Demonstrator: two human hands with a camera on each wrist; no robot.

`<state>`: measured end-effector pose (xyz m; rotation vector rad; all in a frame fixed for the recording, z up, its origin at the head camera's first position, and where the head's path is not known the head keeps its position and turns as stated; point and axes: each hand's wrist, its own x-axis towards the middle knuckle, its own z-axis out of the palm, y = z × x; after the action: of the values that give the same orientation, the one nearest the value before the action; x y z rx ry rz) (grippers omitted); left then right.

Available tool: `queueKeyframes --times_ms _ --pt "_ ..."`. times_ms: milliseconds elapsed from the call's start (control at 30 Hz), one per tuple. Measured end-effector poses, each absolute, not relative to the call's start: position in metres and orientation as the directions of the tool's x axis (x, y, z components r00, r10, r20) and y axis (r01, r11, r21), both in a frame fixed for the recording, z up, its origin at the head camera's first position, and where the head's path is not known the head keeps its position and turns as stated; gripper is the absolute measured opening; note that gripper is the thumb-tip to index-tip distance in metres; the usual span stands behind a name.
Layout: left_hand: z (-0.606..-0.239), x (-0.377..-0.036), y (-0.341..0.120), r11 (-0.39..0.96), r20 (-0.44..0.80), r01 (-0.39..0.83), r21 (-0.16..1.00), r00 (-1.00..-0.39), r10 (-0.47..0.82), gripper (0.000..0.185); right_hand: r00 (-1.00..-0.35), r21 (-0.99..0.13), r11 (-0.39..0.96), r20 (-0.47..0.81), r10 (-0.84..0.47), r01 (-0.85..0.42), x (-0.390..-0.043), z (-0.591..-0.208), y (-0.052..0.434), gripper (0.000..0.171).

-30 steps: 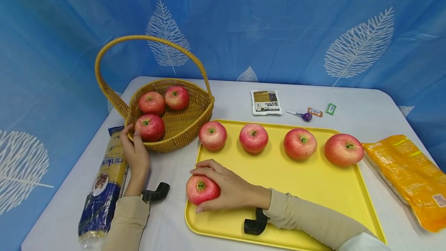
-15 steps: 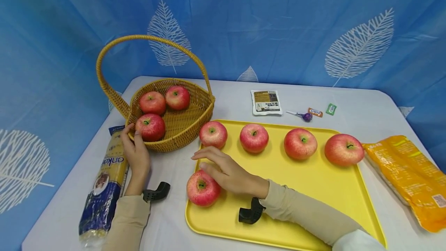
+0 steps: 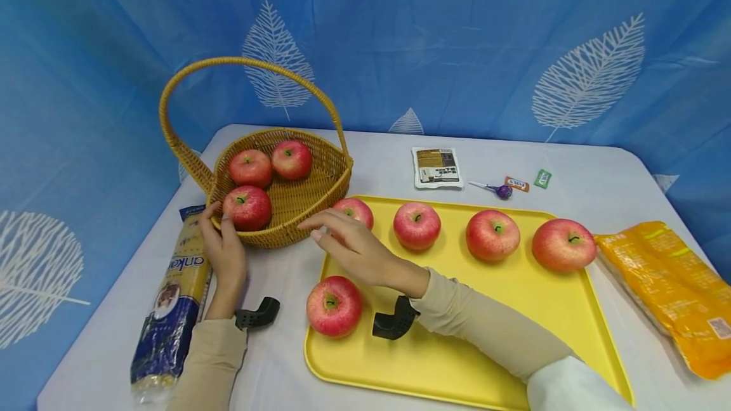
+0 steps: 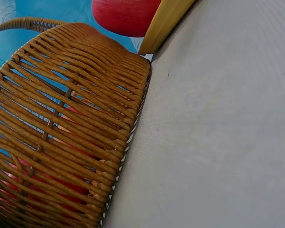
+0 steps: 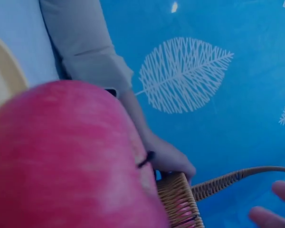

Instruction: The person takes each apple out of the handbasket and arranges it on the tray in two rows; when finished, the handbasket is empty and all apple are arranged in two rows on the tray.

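Five apples sit on the yellow tray (image 3: 514, 309), four in a row along its far side and one apple (image 3: 334, 305) alone at the near left corner, while three more lie in the wicker basket (image 3: 308, 208) just left of the tray. The left hand (image 3: 224, 257) grips the basket's near rim, thumb hooked over the weave beside the nearest basket apple (image 3: 247, 207), apparently to steady it. The right hand (image 3: 354, 249) hovers with fingers spread wide and holding nothing, above the tray's far left corner and pointing toward the basket, partly hiding the leftmost row apple (image 3: 356, 209). A second ago that hand was cupped over the lone near apple; it has since let go and lifted away, leaving the fruit in place. A noodle packet (image 3: 171, 309) lies left of the basket, an orange bag (image 3: 674, 290) right of the tray, small sweets and a sachet (image 3: 436, 167) beyond.
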<state>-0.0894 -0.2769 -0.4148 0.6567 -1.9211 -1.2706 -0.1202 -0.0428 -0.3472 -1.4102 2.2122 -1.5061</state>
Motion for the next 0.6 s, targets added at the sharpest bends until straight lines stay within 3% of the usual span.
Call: queueKeyframes --times_ms 167,433,600 --pt "-0.414 -0.089 -0.276 0.381 0.293 -0.02 0.924 -0.604 -0.741 0.035 -0.531 -0.763 0.184 0.235 -0.814 -0.619 -0.128 -0.341 -0.058 0.038" --pt "-0.413 -0.088 -0.274 0.388 0.3 -0.013 0.922 -0.61 -0.734 0.036 -0.527 -0.721 0.274 0.147 -0.837 -0.637 -0.145 -0.333 -0.091 0.046" --pt "-0.413 -0.088 -0.275 0.397 0.308 -0.015 0.918 -0.604 -0.735 0.037 -0.559 -0.746 0.317 0.089 -0.825 -0.586 -0.157 -0.335 -0.111 0.046"
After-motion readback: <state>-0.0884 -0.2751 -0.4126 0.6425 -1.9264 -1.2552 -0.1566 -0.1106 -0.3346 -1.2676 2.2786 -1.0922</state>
